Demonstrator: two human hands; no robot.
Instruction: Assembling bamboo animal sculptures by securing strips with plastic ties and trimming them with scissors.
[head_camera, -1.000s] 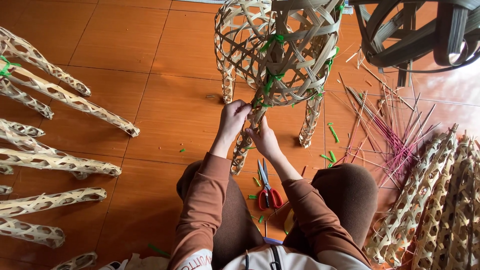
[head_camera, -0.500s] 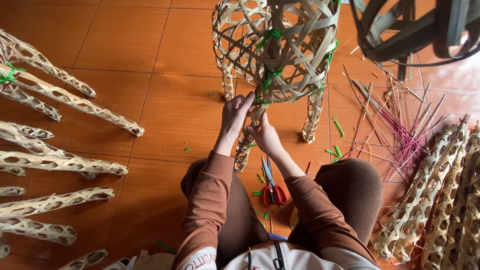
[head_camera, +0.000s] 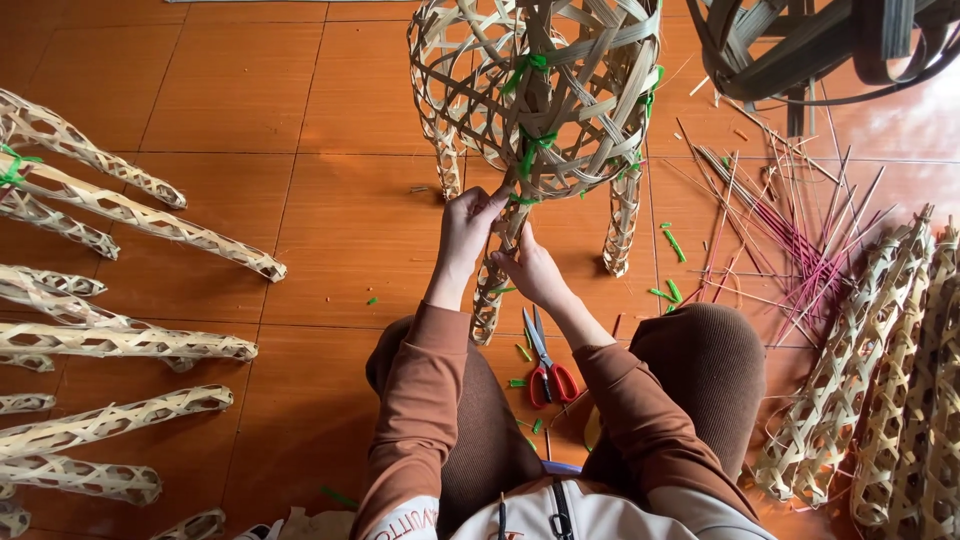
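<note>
A woven bamboo animal-shaped frame (head_camera: 560, 90) stands on the orange tiled floor, with green ties (head_camera: 530, 150) at its joints. My left hand (head_camera: 468, 225) grips the top of its near woven leg (head_camera: 490, 290), where the leg meets the body. My right hand (head_camera: 532, 268) holds the same leg just below, fingers pinched at the joint. Red-handled scissors (head_camera: 545, 365) lie on the floor between my knees.
Several woven bamboo tubes (head_camera: 120, 210) lie in rows at the left, and more are stacked at the right (head_camera: 890, 380). Loose pink and natural sticks (head_camera: 790, 240) and green tie scraps (head_camera: 670, 290) litter the floor. A dark woven piece (head_camera: 830, 40) sits top right.
The view has shifted slightly, so the frame sits higher. Both hands stay at the leg joint, the left hand a little higher on it.
</note>
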